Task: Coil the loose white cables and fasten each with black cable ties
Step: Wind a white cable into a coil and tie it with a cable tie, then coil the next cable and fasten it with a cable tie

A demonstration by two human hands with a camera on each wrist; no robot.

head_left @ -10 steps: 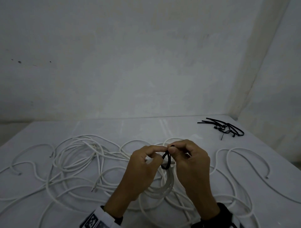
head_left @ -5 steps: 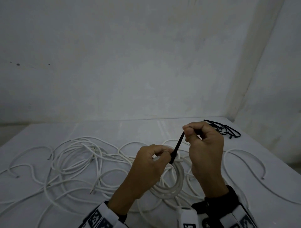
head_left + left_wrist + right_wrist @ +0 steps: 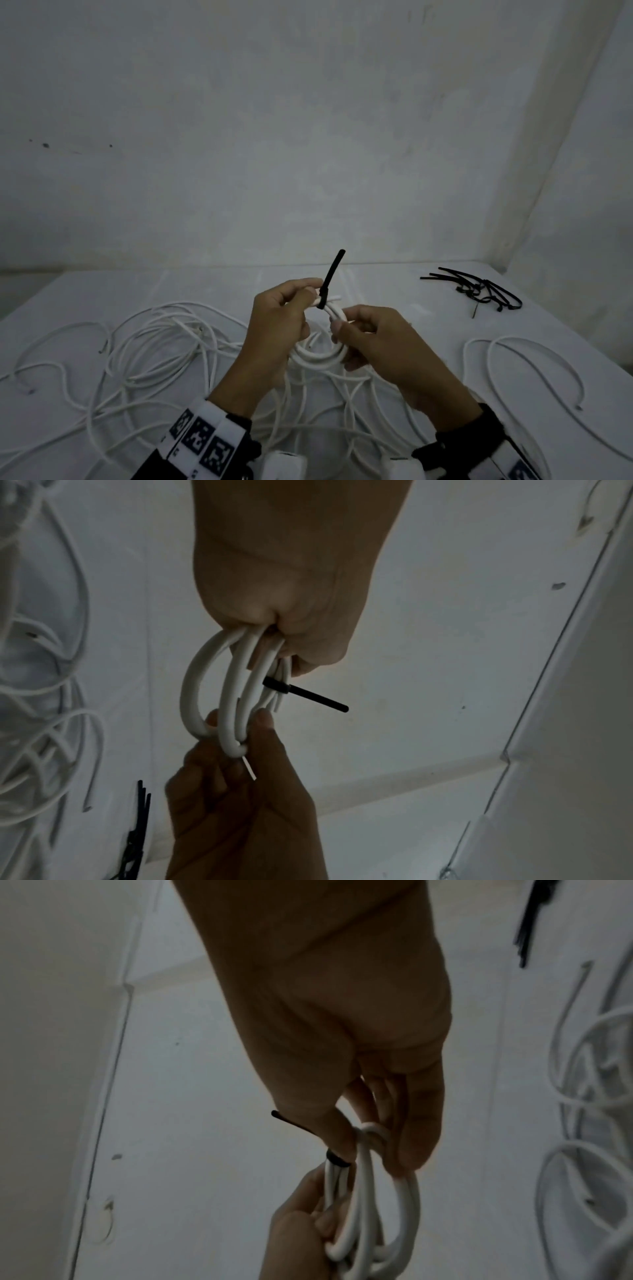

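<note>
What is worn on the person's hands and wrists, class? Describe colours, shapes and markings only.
Both hands are bare: the left hand and right hand wear no gloves or rings. The left wrist band is white, printed with square black-and-white code markers, over a black cuff. The right wrist strap is black, with a white marked piece at its edge.

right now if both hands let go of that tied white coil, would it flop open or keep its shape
The white coil would probably keep its shape: the black cable tie cinches its strands. Away from the tie the loops splay apart, so they'd likely sag. It probably weighs little, since fingertips carry it.
</note>
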